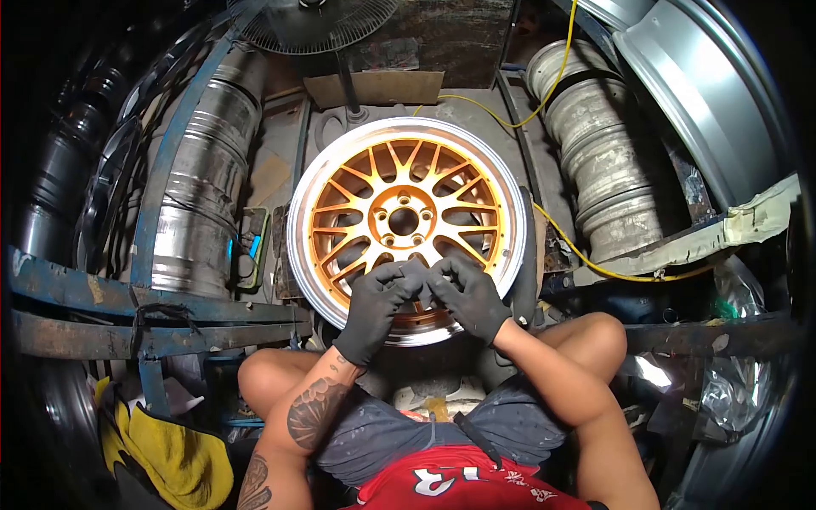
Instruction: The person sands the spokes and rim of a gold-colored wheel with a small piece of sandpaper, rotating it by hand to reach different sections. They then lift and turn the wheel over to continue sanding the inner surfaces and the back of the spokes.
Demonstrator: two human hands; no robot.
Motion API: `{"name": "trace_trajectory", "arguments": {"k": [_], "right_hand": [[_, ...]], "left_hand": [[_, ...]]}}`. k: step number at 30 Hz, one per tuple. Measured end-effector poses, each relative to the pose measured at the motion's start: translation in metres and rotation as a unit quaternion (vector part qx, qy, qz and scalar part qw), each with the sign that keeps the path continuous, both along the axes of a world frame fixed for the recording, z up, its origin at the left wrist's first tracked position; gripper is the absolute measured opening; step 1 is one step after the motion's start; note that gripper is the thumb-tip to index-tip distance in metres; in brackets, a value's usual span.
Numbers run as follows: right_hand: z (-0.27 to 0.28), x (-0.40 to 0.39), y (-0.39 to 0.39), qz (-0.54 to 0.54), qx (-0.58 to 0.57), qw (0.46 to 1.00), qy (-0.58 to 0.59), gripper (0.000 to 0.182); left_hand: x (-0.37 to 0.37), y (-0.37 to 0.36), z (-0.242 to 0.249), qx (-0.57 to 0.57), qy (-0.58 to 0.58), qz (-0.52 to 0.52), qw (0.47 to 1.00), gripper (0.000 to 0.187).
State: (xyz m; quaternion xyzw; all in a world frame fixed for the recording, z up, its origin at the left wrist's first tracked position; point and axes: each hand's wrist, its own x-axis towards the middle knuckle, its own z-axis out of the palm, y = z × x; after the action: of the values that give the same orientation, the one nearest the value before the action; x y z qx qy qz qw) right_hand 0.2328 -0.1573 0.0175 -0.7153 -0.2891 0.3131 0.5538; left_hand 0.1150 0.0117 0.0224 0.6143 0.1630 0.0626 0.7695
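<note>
A car wheel rim (406, 144) with gold mesh spokes and a polished silver lip lies flat in front of me, between my knees. My left hand (380, 303) and my right hand (469, 293), both in black gloves, meet over the rim's near edge. Their fingertips press together at the lower spokes. Whether something small sits between the fingers is hidden by the gloves.
Stacked bare metal rims (600, 161) lie at the right and a shiny steel barrel-like rim (200, 187) at the left. A blue metal frame (153, 297) runs along the left. A yellow cable (595, 268) trails right; a yellow cloth (174, 455) lies lower left. A fan (319, 21) stands behind.
</note>
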Motion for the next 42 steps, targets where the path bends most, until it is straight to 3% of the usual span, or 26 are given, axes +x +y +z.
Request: {"name": "trace_trajectory", "arguments": {"k": [6,10,15,17,20,21,25,26,29,33,36,37,39,42], "right_hand": [[0.009,-0.001,0.000,0.069,-0.061,0.996,0.014,0.038],[0.010,-0.005,-0.002,0.095,0.045,0.986,0.127,0.039],[-0.002,-0.007,0.002,0.025,0.127,0.967,0.220,0.029],[-0.009,-0.005,0.002,0.035,0.135,0.973,0.187,0.027],[-0.003,-0.008,-0.002,0.049,0.132,0.964,0.226,0.024],[-0.004,-0.009,-0.002,0.040,0.123,0.967,0.219,0.025],[0.008,-0.006,-0.005,0.048,0.061,0.979,0.186,0.029],[0.010,-0.005,-0.006,0.052,0.039,0.979,0.195,0.030],[0.002,-0.005,-0.009,0.052,0.070,0.964,0.250,0.032],[-0.007,-0.007,-0.009,0.042,0.121,0.949,0.287,0.025],[-0.017,-0.007,-0.011,0.054,0.077,0.969,0.230,0.021],[-0.011,-0.007,-0.009,0.042,0.069,0.972,0.221,0.018],[-0.006,-0.008,-0.008,0.050,0.059,0.971,0.226,0.018],[-0.003,-0.012,-0.008,0.069,0.056,0.983,0.161,0.024]], "left_hand": [[0.001,-0.013,0.003,0.081,-0.032,0.056,0.995,0.055],[0.001,-0.019,0.004,0.154,-0.024,0.043,0.987,0.054],[0.006,-0.024,0.009,0.085,-0.011,0.029,0.996,0.058],[0.007,-0.024,0.005,0.072,-0.023,0.033,0.997,0.061],[0.003,-0.014,0.004,0.170,0.008,0.011,0.985,0.063],[0.004,-0.019,0.003,0.106,-0.013,0.022,0.994,0.062],[-0.001,-0.021,-0.010,0.255,-0.003,0.034,0.966,0.052],[0.001,-0.023,-0.005,0.350,-0.031,0.040,0.935,0.052],[0.004,-0.022,0.001,0.352,-0.045,0.008,0.935,0.052],[0.003,-0.024,0.015,0.435,-0.081,-0.012,0.897,0.056],[0.003,-0.016,-0.028,0.288,-0.121,-0.026,0.950,0.057],[-0.001,-0.018,-0.021,0.198,-0.102,-0.029,0.974,0.056],[-0.003,-0.020,0.014,0.195,-0.059,-0.047,0.978,0.055],[-0.006,-0.019,0.011,0.200,-0.063,-0.051,0.976,0.053]]}}
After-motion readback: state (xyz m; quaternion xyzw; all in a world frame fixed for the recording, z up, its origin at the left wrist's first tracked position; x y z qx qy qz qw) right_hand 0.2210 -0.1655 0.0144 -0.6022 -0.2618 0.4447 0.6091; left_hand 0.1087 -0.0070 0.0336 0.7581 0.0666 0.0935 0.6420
